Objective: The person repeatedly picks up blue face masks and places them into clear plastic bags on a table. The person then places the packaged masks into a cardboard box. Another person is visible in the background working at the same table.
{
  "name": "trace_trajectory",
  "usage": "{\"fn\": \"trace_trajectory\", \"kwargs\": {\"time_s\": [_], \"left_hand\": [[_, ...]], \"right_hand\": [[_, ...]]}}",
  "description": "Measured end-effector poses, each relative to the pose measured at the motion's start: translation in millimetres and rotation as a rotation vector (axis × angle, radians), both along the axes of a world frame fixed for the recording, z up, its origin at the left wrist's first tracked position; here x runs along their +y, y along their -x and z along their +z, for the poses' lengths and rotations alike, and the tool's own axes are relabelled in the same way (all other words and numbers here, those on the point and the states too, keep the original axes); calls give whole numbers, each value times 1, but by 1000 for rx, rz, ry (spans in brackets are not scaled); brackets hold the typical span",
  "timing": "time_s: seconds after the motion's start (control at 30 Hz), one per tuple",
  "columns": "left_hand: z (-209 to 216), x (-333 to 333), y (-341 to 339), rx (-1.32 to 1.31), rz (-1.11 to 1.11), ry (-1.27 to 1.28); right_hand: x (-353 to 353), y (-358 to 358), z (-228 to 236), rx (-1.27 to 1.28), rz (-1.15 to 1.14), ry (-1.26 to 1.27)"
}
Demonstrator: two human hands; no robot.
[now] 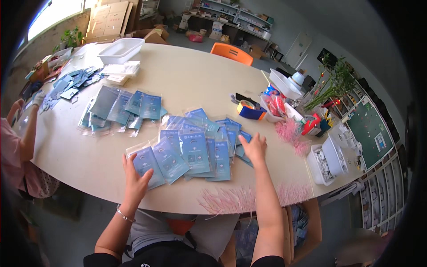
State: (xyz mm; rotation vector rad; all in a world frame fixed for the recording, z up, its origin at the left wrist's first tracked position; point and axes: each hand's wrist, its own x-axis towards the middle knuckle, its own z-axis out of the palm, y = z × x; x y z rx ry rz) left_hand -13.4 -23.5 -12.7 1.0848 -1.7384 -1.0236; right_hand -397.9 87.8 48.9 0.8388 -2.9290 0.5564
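Blue cards in clear plastic sleeves point(195, 151) lie in an overlapping spread on the table in front of me. My left hand point(137, 179) rests against the left edge of this spread, thumb and fingers apart around the corner of the outermost sleeved card point(148, 167). On the opposite side, my right hand point(255, 149) is open, its fingers spread beside the sleeves at the right end. Whether its fingertips touch them I cannot tell. A second heap of sleeved blue cards point(118, 107) lies farther off to the left.
At the left a co-worker's hand point(38, 99) is near loose blue cards point(73, 84). A white tray point(121, 50) stands at the back. Rightward are a tape dispenser point(251, 110), pink tinsel point(291, 131) and white bins point(321, 164). Pink fringe point(240, 200) lies along the near edge.
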Motion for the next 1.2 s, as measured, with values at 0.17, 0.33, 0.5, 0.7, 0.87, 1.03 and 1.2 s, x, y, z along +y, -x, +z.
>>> {"fn": "trace_trajectory", "kwargs": {"time_s": [0.17, 0.33, 0.5, 0.7, 0.87, 1.03, 1.2], "left_hand": [[-38, 21, 15, -203, 77, -60], [-12, -1, 110, -428, 33, -56], [4, -7, 173, -518, -11, 6], [-8, -32, 178, -462, -31, 11], [-13, -31, 186, -353, -47, 82], [-6, -28, 182, -137, -126, 231], [38, -12, 196, -73, -212, 459]], "right_hand": [[22, 124, -70, -307, -139, -38], [-48, 139, -75, -503, 109, 278], [-98, 110, -60, -823, 267, 254], [-94, 35, -48, -1664, 570, 564], [-96, 11, -64, -1845, 652, 647], [-93, -3, -64, -1857, 715, 807], [-51, -8, -7, -1844, 799, 1033]]}}
